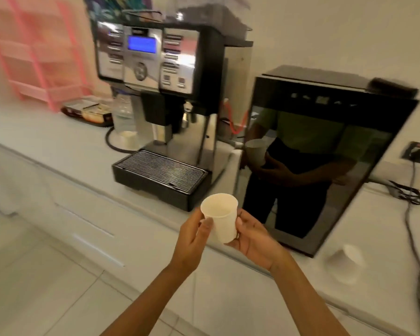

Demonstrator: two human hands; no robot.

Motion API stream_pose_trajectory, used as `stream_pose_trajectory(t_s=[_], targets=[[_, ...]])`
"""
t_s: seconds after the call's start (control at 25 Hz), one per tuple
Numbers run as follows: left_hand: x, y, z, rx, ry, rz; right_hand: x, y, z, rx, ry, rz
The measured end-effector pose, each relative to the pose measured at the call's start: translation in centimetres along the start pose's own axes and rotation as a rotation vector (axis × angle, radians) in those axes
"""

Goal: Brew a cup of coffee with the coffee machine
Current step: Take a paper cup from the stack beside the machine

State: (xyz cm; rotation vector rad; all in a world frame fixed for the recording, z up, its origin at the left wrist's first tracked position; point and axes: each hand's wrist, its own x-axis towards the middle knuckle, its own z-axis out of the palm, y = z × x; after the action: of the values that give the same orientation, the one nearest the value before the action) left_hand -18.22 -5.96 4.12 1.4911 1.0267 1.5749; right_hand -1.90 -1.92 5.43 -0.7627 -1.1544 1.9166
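A white paper cup [220, 215] is held upright and empty in front of the counter edge. My left hand [194, 232] grips its left side and my right hand [251, 235] cups its right side and base. Behind it stands the black and silver coffee machine [155, 69] with a lit blue display [141, 44]. Its black spout block [159, 112] hangs above the ribbed drip tray [159, 172], which carries nothing. The cup is just in front of and to the right of the tray.
A glossy black appliance [320, 154] stands right of the machine and mirrors the person. An upside-down paper cup [347, 261] sits at the counter's right. A black cable [412, 214] runs from a wall socket [418, 153]. A pink rack [41, 57] and a dark tray [87, 112] are at the left.
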Motion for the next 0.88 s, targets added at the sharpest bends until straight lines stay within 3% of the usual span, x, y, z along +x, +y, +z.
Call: stream_pose_trajectory(t_s=[0.2, 0.4, 0.68, 0.88], targets=[[0.9, 0.4, -14.4, 0.207, 0.098, -0.037, 8.1, 3.9, 10.6, -0.144, -0.037, 0.014], [4.4, 0.3, -23.6, 0.324, 0.001, -0.076, 14.0, 5.0, 16.8, -0.427, 0.050, -0.125], [12.5, -3.0, -27.4, 0.338, -0.166, -0.165, 21.6, 4.5, 18.2, -0.689, 0.345, -0.228], [19.9, -6.7, -26.5, 0.491, -0.289, -0.147, 26.6, 3.3, 16.2, -0.746, 0.581, -0.202]])
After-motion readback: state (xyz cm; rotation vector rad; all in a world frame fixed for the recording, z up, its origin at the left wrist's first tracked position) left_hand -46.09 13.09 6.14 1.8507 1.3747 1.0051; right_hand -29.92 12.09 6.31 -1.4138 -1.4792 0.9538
